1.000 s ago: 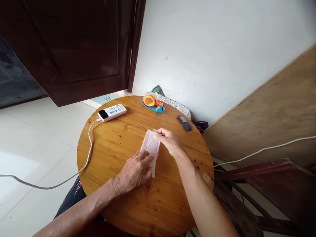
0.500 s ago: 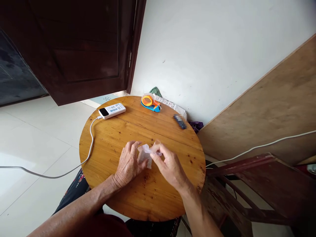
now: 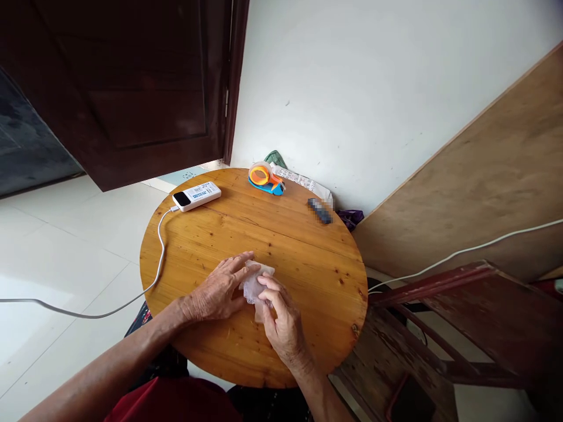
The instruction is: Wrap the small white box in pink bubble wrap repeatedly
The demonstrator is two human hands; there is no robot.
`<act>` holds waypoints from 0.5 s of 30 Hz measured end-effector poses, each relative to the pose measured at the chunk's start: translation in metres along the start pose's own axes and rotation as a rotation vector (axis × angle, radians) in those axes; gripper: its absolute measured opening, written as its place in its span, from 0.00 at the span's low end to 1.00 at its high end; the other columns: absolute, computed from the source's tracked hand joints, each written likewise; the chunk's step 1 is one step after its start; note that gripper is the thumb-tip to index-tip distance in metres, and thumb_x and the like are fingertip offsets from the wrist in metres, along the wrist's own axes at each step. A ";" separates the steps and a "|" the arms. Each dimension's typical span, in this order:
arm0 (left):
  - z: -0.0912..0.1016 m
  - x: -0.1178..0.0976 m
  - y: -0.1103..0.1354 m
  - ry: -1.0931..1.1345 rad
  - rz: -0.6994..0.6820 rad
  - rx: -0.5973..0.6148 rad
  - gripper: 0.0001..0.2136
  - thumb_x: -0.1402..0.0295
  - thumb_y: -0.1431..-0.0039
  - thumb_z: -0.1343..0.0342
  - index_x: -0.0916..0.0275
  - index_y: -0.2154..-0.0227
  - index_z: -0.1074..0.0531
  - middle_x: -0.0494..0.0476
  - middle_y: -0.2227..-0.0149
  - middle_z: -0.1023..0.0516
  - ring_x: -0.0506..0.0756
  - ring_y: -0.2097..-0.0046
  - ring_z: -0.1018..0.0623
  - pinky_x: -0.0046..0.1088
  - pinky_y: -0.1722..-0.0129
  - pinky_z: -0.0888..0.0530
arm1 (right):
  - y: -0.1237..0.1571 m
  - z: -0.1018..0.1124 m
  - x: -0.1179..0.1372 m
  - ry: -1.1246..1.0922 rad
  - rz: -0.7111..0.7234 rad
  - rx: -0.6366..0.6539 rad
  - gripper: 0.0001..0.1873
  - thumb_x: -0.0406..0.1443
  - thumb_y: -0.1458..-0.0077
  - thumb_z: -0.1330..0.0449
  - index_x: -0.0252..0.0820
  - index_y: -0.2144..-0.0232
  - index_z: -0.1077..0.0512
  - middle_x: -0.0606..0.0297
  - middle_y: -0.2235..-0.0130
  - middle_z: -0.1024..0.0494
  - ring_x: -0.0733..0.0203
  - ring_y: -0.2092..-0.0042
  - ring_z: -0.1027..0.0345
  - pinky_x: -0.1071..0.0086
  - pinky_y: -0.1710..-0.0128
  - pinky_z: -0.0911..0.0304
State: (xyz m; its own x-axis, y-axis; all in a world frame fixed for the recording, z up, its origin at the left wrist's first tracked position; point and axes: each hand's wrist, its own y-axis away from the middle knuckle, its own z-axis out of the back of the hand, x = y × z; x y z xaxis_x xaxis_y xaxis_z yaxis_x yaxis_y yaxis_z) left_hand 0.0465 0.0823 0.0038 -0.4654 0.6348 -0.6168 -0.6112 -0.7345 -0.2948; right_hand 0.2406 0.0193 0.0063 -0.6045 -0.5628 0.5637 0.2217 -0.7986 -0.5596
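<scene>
A small, thin, translucent whitish sheet [image 3: 254, 286], crinkled along its edges, lies on the round wooden table [image 3: 211, 246] between my hands. A paler brownish flap shows at its near end; whether that is a separate piece I cannot make out. My left hand [image 3: 219, 287] is spread low over the table with its fingers stretched out, the fingertips touching the sheet's upper left edge. From the right, my right hand [image 3: 282, 316] rests bent, separated fingertips on the sheet's right side. Neither hand is closed around it.
Toward the back stand an orange and blue tape dispenser [image 3: 266, 177] and a pixelated dark object [image 3: 319, 210]. A white power bank [image 3: 196, 196] lies at the back left, its cable [image 3: 162, 252] running off the table. A dark red wooden chair [image 3: 444, 293] stands to the right.
My right hand has lowered from a raised pinch on the sheet to resting fingertips on it. The sheet now lies flatter. My left fingers have stretched out further.
</scene>
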 end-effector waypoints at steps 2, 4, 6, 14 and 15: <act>-0.007 0.001 -0.002 0.013 0.036 -0.044 0.29 0.76 0.47 0.44 0.56 0.40 0.35 0.63 0.35 0.36 0.62 0.38 0.31 0.43 0.40 0.31 | -0.003 0.003 0.002 -0.022 -0.016 -0.004 0.11 0.25 0.41 0.48 0.46 0.62 0.32 0.57 0.48 0.23 0.55 0.42 0.31 0.60 0.44 0.34; -0.011 -0.001 -0.007 0.071 0.084 -0.086 0.26 0.75 0.47 0.44 0.57 0.43 0.31 0.62 0.40 0.30 0.60 0.43 0.26 0.38 0.45 0.27 | -0.009 0.008 0.003 -0.083 -0.067 -0.005 0.10 0.27 0.40 0.48 0.46 0.63 0.32 0.58 0.49 0.22 0.56 0.45 0.29 0.61 0.46 0.33; -0.010 -0.005 -0.016 0.157 0.139 -0.117 0.23 0.72 0.48 0.42 0.59 0.47 0.28 0.61 0.44 0.27 0.58 0.50 0.23 0.34 0.51 0.25 | -0.020 0.014 0.002 -0.166 -0.172 0.000 0.06 0.30 0.38 0.47 0.46 0.63 0.31 0.58 0.51 0.21 0.56 0.48 0.27 0.63 0.49 0.32; 0.011 -0.009 -0.057 0.219 0.573 -0.053 0.14 0.63 0.49 0.41 0.62 0.59 0.24 0.49 0.72 0.24 0.51 0.73 0.27 0.24 0.73 0.34 | -0.083 0.014 -0.038 -0.412 -0.586 0.074 0.12 0.45 0.45 0.39 0.42 0.64 0.29 0.67 0.70 0.23 0.62 0.71 0.30 0.71 0.71 0.35; 0.010 -0.007 -0.060 0.178 0.576 -0.062 0.15 0.61 0.47 0.42 0.62 0.58 0.24 0.50 0.72 0.23 0.52 0.72 0.26 0.25 0.72 0.34 | -0.086 0.011 -0.042 -0.484 -0.609 0.099 0.15 0.45 0.47 0.38 0.42 0.61 0.29 0.66 0.68 0.21 0.61 0.69 0.29 0.70 0.69 0.33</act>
State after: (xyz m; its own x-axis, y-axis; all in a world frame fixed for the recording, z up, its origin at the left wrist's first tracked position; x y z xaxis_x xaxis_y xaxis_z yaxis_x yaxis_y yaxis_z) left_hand 0.0802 0.1244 0.0338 -0.5928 0.0847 -0.8009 -0.2520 -0.9640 0.0845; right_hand 0.2555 0.1099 0.0375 -0.2460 -0.0315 0.9688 0.0386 -0.9990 -0.0227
